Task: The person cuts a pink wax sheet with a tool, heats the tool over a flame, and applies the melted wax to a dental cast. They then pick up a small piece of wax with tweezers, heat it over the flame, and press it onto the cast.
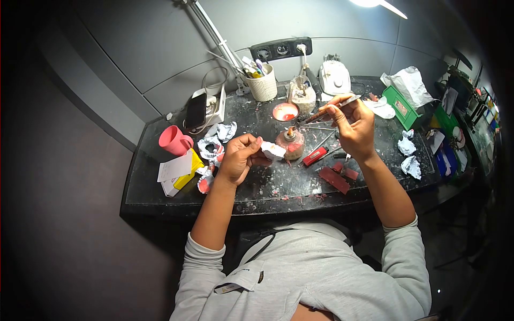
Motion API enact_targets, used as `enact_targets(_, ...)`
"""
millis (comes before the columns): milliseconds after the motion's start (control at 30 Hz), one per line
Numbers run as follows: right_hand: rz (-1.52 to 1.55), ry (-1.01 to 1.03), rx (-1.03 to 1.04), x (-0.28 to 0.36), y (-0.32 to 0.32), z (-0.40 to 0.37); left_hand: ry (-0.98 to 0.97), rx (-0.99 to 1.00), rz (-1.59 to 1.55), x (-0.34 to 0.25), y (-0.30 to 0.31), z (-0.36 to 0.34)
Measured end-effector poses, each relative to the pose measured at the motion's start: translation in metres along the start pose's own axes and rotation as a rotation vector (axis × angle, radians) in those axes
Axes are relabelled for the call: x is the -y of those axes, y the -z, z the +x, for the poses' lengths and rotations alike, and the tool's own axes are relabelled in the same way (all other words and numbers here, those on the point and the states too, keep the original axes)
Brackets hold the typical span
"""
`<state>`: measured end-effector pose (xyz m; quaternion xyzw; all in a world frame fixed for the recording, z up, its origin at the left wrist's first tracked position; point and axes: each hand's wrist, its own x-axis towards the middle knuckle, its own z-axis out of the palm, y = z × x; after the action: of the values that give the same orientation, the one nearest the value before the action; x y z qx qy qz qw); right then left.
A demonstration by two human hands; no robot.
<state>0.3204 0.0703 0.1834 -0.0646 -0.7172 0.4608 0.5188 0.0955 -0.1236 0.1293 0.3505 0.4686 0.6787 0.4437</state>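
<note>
My left hand (239, 158) is closed on a white plaster piece (273, 151), held just left of a glass burner (292, 145) with an orange flame or wick at its top. My right hand (350, 124) grips a thin metal tool (333, 108) like a pen, its dark tip above and right of the burner. Behind the burner is a round dish of pink wax (285, 112). A red box-like object (315, 155) and dark red wax sheets (334, 180) lie below my right hand.
At the left are a pink mug (174, 140), a yellow box (190, 170), plaster models (211, 148) and a phone (196, 111). A pen cup (263, 84) and white device (334, 78) stand behind. A green box (400, 108) and plaster pieces (410, 167) are at right.
</note>
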Motion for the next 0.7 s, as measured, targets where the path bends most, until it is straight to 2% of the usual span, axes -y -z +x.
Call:
enact_targets(167,0.028,0.001,0.01,0.001,-0.003,-0.004,-0.077,0.097,0.01,0.003,-0.001,-0.001)
enact_targets(267,0.052,0.093,0.09,0.007,-0.008,-0.009,-0.101,0.104,0.043,0.002,-0.003,-0.002)
enact_targets(400,0.046,0.243,0.121,0.003,-0.016,-0.013,-0.091,0.095,0.041,0.0,-0.007,-0.004)
enact_targets(700,-0.049,0.34,0.168,0.0,-0.02,-0.016,-0.06,0.075,0.017,-0.004,-0.011,-0.006)
